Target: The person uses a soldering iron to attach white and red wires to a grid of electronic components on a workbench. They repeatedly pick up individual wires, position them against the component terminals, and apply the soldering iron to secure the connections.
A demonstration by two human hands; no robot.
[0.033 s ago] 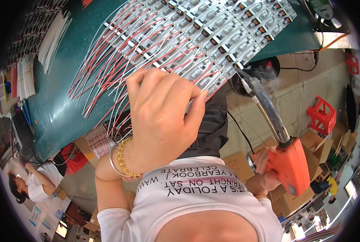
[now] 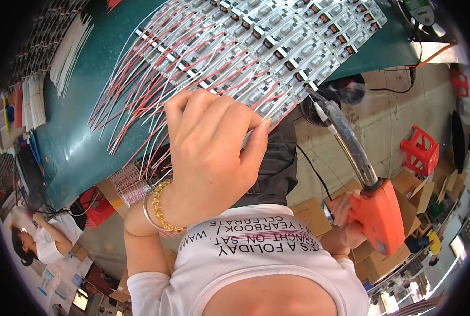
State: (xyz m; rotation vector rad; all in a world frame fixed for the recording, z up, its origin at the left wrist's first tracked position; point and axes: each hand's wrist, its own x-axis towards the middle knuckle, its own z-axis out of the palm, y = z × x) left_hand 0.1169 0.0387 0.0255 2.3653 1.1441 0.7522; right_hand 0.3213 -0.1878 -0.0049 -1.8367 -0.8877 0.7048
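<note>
A large panel of small circuit boards [image 2: 293, 39] lies at the table's edge, with rows of orange-and-black parts on it. Red and white wires [image 2: 140, 87] fan out from its left side. My left hand [image 2: 208, 142] is over the panel's near edge, fingers curled, thumb and forefinger pinched on a red wire [image 2: 283, 115]. In my right hand [image 2: 348, 218] is an orange soldering gun [image 2: 383, 216], its long metal barrel slanting up and left. Its tip is at the panel's near right corner, by a board's end; actual contact is too small to tell.
The green tabletop [image 2: 79, 142] bears bundles of white wires [image 2: 66, 52] at far left. A device with a display [image 2: 420, 13] stands far right. Beyond are a red stool [image 2: 420, 150], cardboard boxes [image 2: 311, 216] and a seated person [image 2: 47, 237] at left.
</note>
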